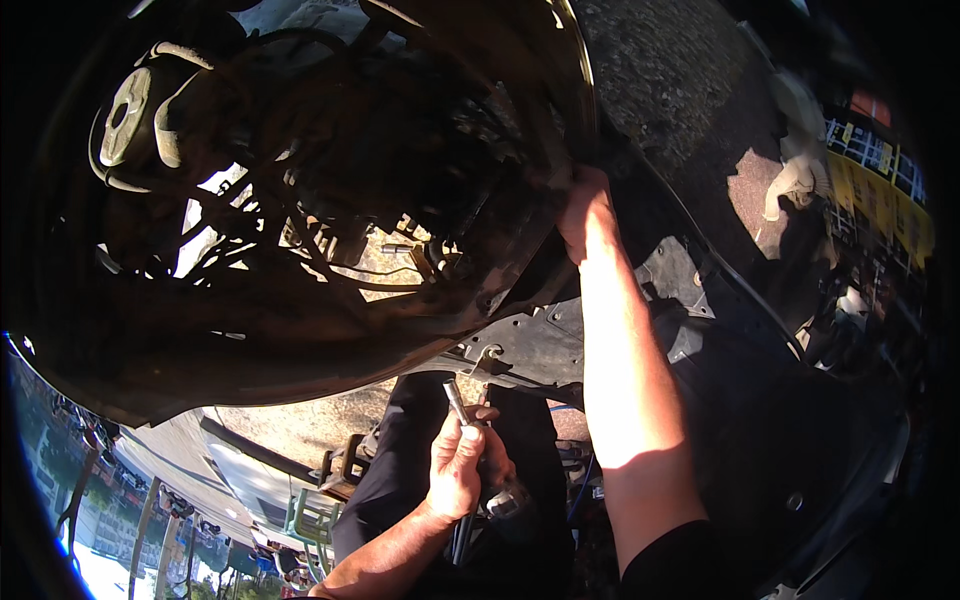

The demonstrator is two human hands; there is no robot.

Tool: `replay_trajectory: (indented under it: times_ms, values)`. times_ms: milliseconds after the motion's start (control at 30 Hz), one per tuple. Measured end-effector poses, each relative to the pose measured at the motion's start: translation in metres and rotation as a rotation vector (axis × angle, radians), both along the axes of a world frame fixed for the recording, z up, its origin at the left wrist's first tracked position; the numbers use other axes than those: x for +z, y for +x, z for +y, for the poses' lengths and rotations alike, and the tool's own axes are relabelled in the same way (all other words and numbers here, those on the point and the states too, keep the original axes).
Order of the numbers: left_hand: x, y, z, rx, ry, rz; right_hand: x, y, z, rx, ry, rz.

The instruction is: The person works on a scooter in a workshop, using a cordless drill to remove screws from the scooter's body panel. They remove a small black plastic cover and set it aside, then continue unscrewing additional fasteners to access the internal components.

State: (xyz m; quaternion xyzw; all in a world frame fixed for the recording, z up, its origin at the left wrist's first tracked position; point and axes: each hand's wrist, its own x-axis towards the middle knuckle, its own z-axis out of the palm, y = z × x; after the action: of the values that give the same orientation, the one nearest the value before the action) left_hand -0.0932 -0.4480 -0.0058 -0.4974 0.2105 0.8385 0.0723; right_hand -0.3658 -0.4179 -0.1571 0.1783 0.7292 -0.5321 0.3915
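Note:
My left hand [458, 460] is low in the middle, closed round a metal socket tool [452, 395] with a bright cylindrical tip pointing up; a dark tool body [508, 500] hangs beside it, partly in shadow over my dark trousers. My right arm stretches up to a dark vehicle body part [380, 340] with a curved rim, where my right hand [585, 205] is closed at its shaded edge; what the fingers hold is hard to make out. Below that hand lies a black panel [675, 275] with holes, and a small bent bracket [488, 358] sits left of my right forearm.
Hoses, wiring and a pale ring-shaped part [128, 115] show inside the vehicle opening. Yellow crates [880, 190] and a pale crumpled item [795, 185] are at the right. A green metal frame [308, 525] stands at lower left, with pavement and distant trees beyond.

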Motion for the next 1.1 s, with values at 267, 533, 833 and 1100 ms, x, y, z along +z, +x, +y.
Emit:
replay_trajectory:
  times_ms: [267,533,833,1100]
  values:
    - [-0.002,-0.001,-0.005,-0.045,-0.027,0.021,0.000,0.010,-0.002,-0.021,-0.008,0.279]
    - [-0.003,-0.001,-0.004,-0.060,-0.039,0.008,-0.012,0.015,0.006,-0.025,-0.058,0.262]
    - [-0.004,0.003,0.003,-0.075,-0.052,-0.004,0.005,0.008,0.011,-0.223,-0.199,-0.147]
    - [-0.007,0.005,0.008,-0.090,-0.080,-0.006,-0.010,0.049,0.079,-0.359,-0.165,-0.014]
